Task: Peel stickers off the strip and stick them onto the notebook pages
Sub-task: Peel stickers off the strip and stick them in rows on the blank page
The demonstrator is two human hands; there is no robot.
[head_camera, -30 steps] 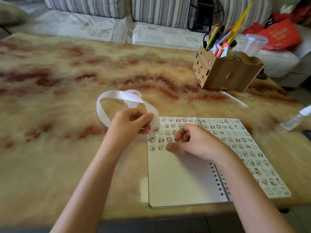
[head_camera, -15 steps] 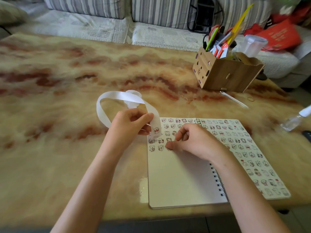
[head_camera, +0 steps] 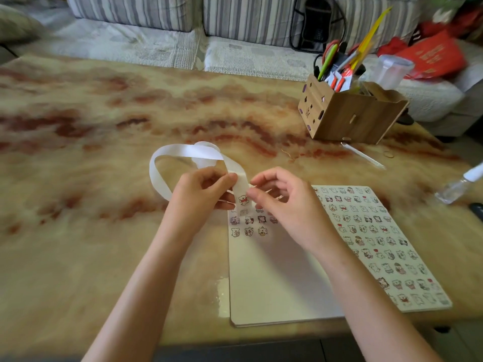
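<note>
The left hand has its grip closed on the white sticker strip, thumb on top and fingers behind, pinching it just above a small bear sticker so that the printed end hangs stiff and flat in front of the other hand. Holding it this taut seems meant to give the peeling fingers a firm edge to work against. The right hand comes in from the far side of that pinch, thumb and forefinger nearly closed at the sticker's edge; whether they have lifted it or only touch it I cannot tell. Behind the left grip the strip curls away in a loose, glossy loop, a thin, slick backing paper that springs into a curve and rests on the worktop, a polished stone-like slab veined in cream and red. Directly beneath both grips lies the open notebook, flat, its plain matte page carrying a few short rows of tiny cartoon stickers near the top, most of it bare. Beyond the right wrist, the facing page is nearly filled with them.
</note>
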